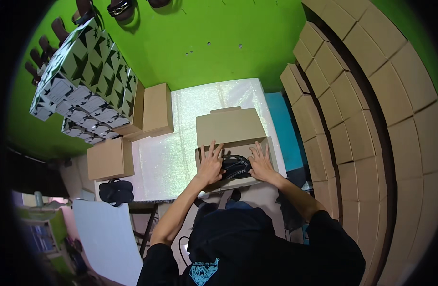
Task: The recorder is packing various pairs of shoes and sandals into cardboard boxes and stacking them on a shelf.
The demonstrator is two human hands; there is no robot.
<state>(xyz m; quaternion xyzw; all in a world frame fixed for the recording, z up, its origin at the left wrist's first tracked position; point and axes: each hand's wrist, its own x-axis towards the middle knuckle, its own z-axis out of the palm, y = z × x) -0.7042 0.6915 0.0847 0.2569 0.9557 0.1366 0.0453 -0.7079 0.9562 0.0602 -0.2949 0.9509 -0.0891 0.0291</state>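
The left fingers (211, 151) and right fingers (259, 151) are spread, curled around nothing; whether the thumbs press down, I cannot tell. Between them, the black sandal (236, 167) lies inside the open cardboard shoebox (235, 147). It is probably light, soft-strapped, firmer-soled, best held by the sole's edges.

- Fingers (212, 148) spread, left hand (210, 169) and right hand (262, 168) flank black footwear (236, 167) inside an open cardboard box (231, 127)!
- Black sandals (116, 191) sit near left on the white tabletop (154, 174).
- Star-patterned boxes (92, 71) tower at left; brown boxes (351, 126) line the right.
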